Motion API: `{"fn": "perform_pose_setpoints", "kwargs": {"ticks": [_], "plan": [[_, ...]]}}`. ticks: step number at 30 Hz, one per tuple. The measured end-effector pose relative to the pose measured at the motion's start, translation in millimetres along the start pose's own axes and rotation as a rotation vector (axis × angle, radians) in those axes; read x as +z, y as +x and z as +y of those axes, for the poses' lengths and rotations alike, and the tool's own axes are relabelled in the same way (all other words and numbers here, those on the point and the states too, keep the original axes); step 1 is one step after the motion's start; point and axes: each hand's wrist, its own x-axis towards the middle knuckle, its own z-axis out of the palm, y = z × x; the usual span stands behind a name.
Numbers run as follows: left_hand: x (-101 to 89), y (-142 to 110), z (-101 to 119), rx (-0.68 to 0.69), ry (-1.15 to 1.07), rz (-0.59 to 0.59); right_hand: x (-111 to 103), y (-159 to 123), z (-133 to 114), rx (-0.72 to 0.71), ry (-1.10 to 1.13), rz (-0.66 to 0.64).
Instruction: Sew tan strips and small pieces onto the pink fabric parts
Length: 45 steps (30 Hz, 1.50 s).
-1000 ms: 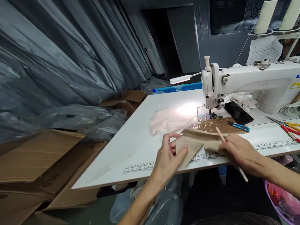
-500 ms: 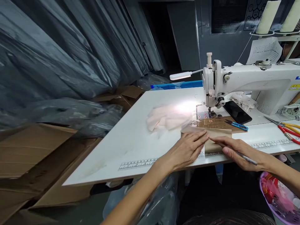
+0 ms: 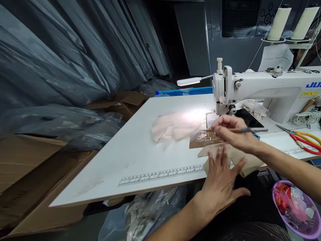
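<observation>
1. Flatly, a piece of beige fabric (image 3: 249, 160) lies at the front edge of the white table (image 3: 130, 150), over part of the printed ruler scale (image 3: 160, 174).
2. Its colour is even and its surface matte, with soft creases and no visible pattern. The left end narrows to a point; the right part bends down at the table's edge. A small light gap shows near its middle, and whether it is one layer or more I cannot tell.
3. On the fabric rests the left hand (image 3: 220, 179), palm down and fingers spread wide, the thumb reaching out past the table's edge.
4. Above it, the right hand (image 3: 237, 134) pinches a slender pencil-like stick (image 3: 254, 130), brownish near the fingers and grey toward its far end. Whether its tip touches anything I cannot tell.
5. Just behind the fabric sits a shiny brown sheet (image 3: 197, 142), partly hidden by the right hand.
6. Left of that sheet is a rumpled, pale pink cloth (image 3: 173, 129), blurred and brightly lit.
7. Beyond the right hand stands a white sewing machine (image 3: 260, 80); red- and yellow-handled scissors (image 3: 306, 142) lie to the right.
</observation>
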Motion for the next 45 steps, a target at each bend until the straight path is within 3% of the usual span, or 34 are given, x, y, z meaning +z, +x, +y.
{"fn": "perform_pose_setpoints", "kwargs": {"ticks": [3,6,8,12,16,19,24,29,32,38,45], "plan": [[-1.7,-1.9,-0.9,0.018,0.007,0.045,5.8,-7.3,34.2,0.093,-0.024,0.098],[-22.9,-7.9,-16.6,0.166,-0.063,0.036,-5.2,-16.6,62.6,0.116,-0.100,0.189],[-36.2,-12.6,-33.7,0.175,-0.125,0.087,-11.1,-20.4,70.6,0.097,-0.161,0.207],[-38.0,-18.3,-61.8,0.167,-0.003,0.288,-8.0,-23.8,70.1,0.092,-0.283,0.153],[-26.0,-19.0,-66.5,0.207,0.068,0.364,-1.8,-26.3,65.4,0.057,-0.439,0.023],[-24.1,-18.6,-64.3,0.205,0.059,0.378,-2.2,-27.8,63.1,0.000,-0.542,-0.018],[-25.9,-20.2,-63.2,0.186,0.069,0.376,-6.2,-29.5,65.3,0.016,-0.655,0.161],[-26.3,-21.2,-62.2,0.176,0.047,0.355,-7.1,-28.7,66.4,0.094,-0.420,0.052],[-26.3,-21.0,-61.5,0.183,0.057,0.369,-11.5,-26.4,63.0,0.126,-0.316,0.101],[-26.5,-19.9,-59.5,0.188,0.071,0.371,-34.0,-34.8,60.7,0.105,-0.411,0.270],[-30.8,-18.5,-59.1,0.181,0.025,0.300,-39.8,-56.7,58.6,0.079,-0.441,0.237]]}}
